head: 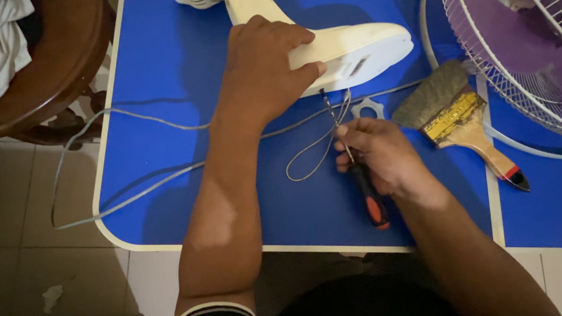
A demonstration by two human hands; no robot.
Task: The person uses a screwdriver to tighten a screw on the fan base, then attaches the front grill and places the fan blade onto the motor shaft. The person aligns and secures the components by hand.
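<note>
The white fan base (347, 53) lies on the blue surface (155, 73) and is pressed flat by the left hand (266, 62). Just below its edge, a screwdriver (358, 172) is gripped in the right hand (379, 157), tip toward the base.
</note>
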